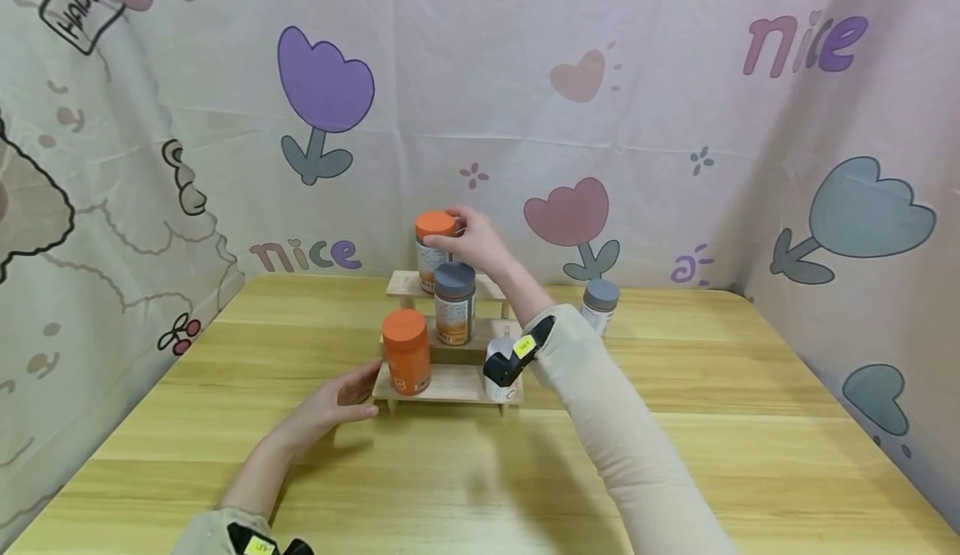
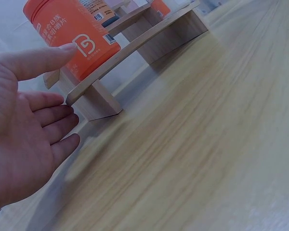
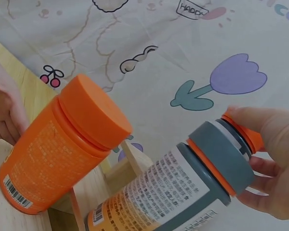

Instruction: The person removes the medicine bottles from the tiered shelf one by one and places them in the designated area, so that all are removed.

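- A light yellow wooden table point(image 1: 375, 480) with straight grain fills the lower part of the head view, its far edge near a pale fabric backdrop point(image 1: 465, 55).
- The backdrop hangs behind the table and along both sides, creased in places, printed with tulips, hearts, cherries and the words "nice" and "Happy".
- A three-tier pale wooden stand point(image 1: 465, 382) rests on the table, its steps rising toward the backdrop.
- On the top tier, toward its left end, is a cylindrical bottle with an orange lid and a printed label point(image 1: 429, 259). It is upright, lid up, its long axis vertical.
- The right hand point(image 1: 482, 243) holds that bottle at the lid from the right side, thumb and fingers curved around it with only the lid's width between them.
- The left hand point(image 1: 337, 397) is spread, fingers loosely extended and holding nothing, beside the left end of the lowest tier; whether the fingertips touch the wood I cannot tell.
- An all-orange cylindrical bottle point(image 1: 407, 359) is upright at the left of the lowest tier; a white container point(image 1: 501, 392), partly covered by a black wrist camera point(image 1: 525, 348), is at its right.
- A grey-lidded bottle with a white-and-orange label point(image 1: 453, 309) is upright on the middle tier.
- Another grey-lidded bottle point(image 1: 602, 295) is on the table to the right, partly behind the cream sleeve point(image 1: 637, 438).
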{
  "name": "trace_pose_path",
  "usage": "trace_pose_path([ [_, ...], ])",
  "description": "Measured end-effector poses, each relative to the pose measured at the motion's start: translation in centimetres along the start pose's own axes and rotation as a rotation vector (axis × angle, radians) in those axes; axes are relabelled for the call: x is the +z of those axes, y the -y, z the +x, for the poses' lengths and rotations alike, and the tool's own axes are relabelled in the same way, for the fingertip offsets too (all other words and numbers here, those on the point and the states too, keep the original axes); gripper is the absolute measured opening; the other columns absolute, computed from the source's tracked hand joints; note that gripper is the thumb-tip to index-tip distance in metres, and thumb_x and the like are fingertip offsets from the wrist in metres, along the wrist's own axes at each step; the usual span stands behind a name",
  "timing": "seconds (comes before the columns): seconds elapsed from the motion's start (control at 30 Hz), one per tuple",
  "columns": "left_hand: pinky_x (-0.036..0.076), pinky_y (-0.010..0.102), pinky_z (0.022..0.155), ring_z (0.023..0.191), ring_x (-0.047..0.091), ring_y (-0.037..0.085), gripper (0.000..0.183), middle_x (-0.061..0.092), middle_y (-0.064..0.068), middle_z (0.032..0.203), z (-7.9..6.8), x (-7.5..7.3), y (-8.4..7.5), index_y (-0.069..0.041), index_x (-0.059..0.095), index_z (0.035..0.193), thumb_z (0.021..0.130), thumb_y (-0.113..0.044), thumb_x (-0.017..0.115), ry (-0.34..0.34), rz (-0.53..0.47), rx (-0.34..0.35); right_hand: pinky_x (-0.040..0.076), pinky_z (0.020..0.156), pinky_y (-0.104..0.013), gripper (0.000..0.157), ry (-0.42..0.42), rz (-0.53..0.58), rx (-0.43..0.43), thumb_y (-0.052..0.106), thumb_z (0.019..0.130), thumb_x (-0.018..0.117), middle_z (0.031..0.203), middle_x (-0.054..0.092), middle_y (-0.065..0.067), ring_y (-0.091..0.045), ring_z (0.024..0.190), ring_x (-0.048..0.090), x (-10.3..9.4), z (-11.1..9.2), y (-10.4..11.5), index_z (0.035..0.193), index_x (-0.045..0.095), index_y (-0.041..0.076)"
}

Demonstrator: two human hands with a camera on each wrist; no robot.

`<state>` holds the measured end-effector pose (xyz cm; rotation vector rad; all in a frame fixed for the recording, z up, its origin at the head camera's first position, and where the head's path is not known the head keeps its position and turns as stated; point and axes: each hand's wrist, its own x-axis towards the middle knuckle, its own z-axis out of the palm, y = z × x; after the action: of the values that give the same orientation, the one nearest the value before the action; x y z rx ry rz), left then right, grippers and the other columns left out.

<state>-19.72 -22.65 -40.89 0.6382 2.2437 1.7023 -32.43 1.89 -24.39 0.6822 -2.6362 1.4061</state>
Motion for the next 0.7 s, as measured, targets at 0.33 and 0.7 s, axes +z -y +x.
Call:
trace_pose_path([
  [0.33, 0.028, 0.009, 0.095, 0.133, 0.016, 0.046, 0.071, 0.014, 0.031, 0.147, 0.11, -0.04, 0.16, 0.012, 0.014, 0.143, 0.089, -0.009, 0.057, -0.004, -0.017, 0.011, 0.048, 0.074, -0.026, 0.05, -0.05, -0.074, -0.039, 0.029, 0.082, 0.07, 0.108, 0.06, -0.008, -0.017, 0.089, 0.057, 0.58, 0.03, 0.38, 0.122, 0.054, 0.003],
  [0.7, 0.021, 0.04, 0.108, 0.134, 0.017, 0.044, 0.072, 0.014, 0.03, 0.148, 0.04, 0.08, 0.05, 0.01, 0.015, 0.143, 0.089, -0.01, 0.058, -0.01, 0.0, -0.004, 0.048, 0.074, -0.027, 0.045, -0.107, 0.008, -0.031, 0.026, 0.082, 0.071, 0.106, 0.057, -0.008, -0.017, 0.089, 0.055, 0.18, -0.69, -0.27, 0.118, 0.054, 0.003],
])
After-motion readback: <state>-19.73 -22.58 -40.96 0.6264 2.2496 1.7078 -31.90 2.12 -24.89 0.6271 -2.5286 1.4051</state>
